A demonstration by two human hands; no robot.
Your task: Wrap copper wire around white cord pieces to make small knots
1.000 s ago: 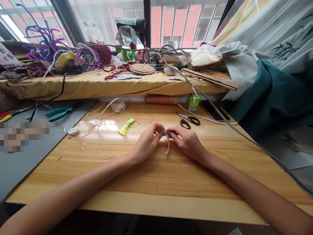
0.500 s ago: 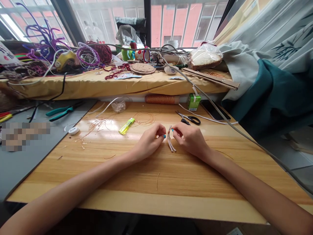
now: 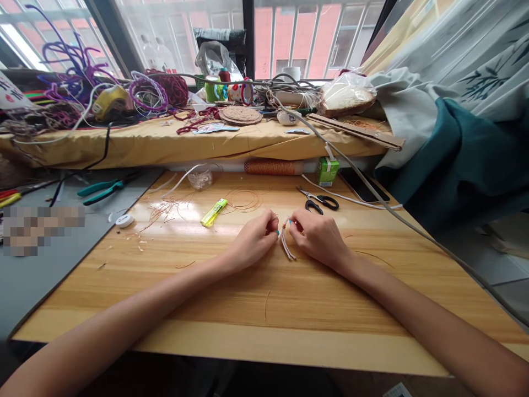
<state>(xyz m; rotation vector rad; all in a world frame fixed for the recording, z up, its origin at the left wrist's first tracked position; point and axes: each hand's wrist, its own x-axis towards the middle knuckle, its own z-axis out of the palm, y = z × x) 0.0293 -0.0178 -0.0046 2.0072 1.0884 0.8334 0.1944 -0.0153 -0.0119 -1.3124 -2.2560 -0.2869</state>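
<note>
Between my hands stands a small bundle of white cords (image 3: pixel 286 246), bound near its top with orange thread and its loose ends hanging down and slightly right. The fingertips of my right hand (image 3: pixel 316 231) are closed at the bound upper part of the bundle. My left hand (image 3: pixel 257 236) is just left of it, thumb and fingers pinched together; whatever they hold is too small to make out. Beyond the right hand lie black-handled scissors (image 3: pixel 329 202). A yellow-green lighter (image 3: pixel 214 213) rests past the left hand, beside a loose coil of thin orange thread (image 3: pixel 244 200).
An orange thread spool (image 3: pixel 273 167), a green drink carton (image 3: pixel 328 171) and a phone (image 3: pixel 363 186) line the back of the table. Teal-handled pliers (image 3: pixel 101 191) lie on the grey surface at left. A grey cable (image 3: pixel 407 226) crosses the right side.
My right hand has shifted slightly left, closing over the top of the cord bundle. The bundle leans a little more, its loose ends slightly lower. The left hand has barely moved.
</note>
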